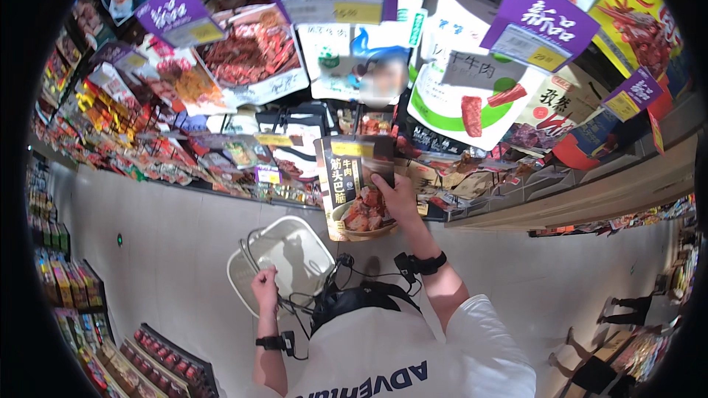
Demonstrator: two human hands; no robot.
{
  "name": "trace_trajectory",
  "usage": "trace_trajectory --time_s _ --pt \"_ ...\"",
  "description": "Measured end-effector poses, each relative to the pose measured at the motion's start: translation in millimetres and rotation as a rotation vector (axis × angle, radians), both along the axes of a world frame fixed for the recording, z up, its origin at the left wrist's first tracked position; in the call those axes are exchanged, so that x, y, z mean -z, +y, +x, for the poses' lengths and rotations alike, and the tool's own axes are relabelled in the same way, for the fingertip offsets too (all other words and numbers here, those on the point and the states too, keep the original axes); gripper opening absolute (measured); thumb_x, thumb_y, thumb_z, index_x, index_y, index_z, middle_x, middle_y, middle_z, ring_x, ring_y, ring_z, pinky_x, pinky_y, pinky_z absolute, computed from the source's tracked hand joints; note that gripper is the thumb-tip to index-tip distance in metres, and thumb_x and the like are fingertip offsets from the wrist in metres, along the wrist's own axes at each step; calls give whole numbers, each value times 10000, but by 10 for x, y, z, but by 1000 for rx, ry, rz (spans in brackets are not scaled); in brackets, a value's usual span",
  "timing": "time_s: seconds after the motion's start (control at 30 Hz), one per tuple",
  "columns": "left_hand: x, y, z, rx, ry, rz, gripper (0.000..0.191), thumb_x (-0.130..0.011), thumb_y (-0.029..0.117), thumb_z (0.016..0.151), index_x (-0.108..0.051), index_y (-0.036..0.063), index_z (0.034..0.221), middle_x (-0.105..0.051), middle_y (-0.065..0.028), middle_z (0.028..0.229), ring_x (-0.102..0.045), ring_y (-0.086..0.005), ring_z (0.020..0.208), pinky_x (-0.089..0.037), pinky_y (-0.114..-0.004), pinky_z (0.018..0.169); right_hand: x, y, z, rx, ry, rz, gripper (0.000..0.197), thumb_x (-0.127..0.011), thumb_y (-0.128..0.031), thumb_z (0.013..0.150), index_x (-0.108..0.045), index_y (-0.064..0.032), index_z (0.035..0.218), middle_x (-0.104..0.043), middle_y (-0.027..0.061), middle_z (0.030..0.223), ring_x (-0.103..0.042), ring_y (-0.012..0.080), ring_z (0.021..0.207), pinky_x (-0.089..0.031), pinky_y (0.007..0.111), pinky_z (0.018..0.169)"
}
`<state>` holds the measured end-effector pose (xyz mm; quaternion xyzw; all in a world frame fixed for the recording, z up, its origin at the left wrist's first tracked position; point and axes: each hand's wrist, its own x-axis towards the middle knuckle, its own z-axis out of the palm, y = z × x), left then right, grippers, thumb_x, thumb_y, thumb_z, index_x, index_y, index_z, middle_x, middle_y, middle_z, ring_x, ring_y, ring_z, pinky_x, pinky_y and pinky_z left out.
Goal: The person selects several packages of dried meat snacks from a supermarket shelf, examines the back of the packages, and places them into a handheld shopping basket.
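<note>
In my right hand [395,196] is a dark snack pouch [357,190] with a picture of meat chunks in a bowl; my thumb lies across its front. The pouch is upright before the shelf rack, its front turned up to me. At lower left, my left hand [266,283] is closed around the handle of a pale plastic shopping basket [307,249]. The basket hangs open beside my body, and I see only its bare inside and a shadow there. Both wrists wear black straps with small devices and cables.
Hanging meat-snack packs, among them a white and green pouch [470,94], fill the rack ahead. Purple price cards [542,22] jut out from it. Jars line a low shelf [166,365] at lower left. Two people [636,309] stand at the far right.
</note>
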<state>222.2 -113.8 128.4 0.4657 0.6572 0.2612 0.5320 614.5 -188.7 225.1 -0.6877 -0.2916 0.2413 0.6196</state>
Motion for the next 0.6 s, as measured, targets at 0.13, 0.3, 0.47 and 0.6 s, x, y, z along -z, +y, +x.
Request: trace_trajectory --time_s 0.13,0.3,0.47,0.6 --pt "-7 96 6 82 74 131 251 -648 235 859 -636 34 709 -454 62 550 -344 -24 486 -256 -216 451 248 -134 -87 -63 31 -102 249 -606 -208 889 -621 40 870 -618 40 671 -480 73 613 -428 283 593" --pt "-221 158 123 103 -53 115 311 -673 176 840 -524 70 589 -415 73 516 -330 -19 471 -249 -221 437 429 -229 -527 -189 111 -114 237 -612 -203 884 -639 27 837 -607 4 645 -504 65 598 -425 272 548" --pt "-380 95 8 80 -89 90 325 -649 75 802 -440 97 553 -405 66 499 -336 -26 429 -239 -220 406 507 218 -1042 -427 253 -199 282 -640 -234 870 -634 37 945 -658 33 791 -563 87 695 -455 285 639" --pt "-569 56 13 50 -211 78 311 -615 7 777 -416 105 558 -388 54 492 -339 -33 413 -225 -210 385 1085 646 -1337 -570 379 -299 422 -682 -238 839 -567 61 1114 -657 118 1021 -600 138 883 -477 296 808"
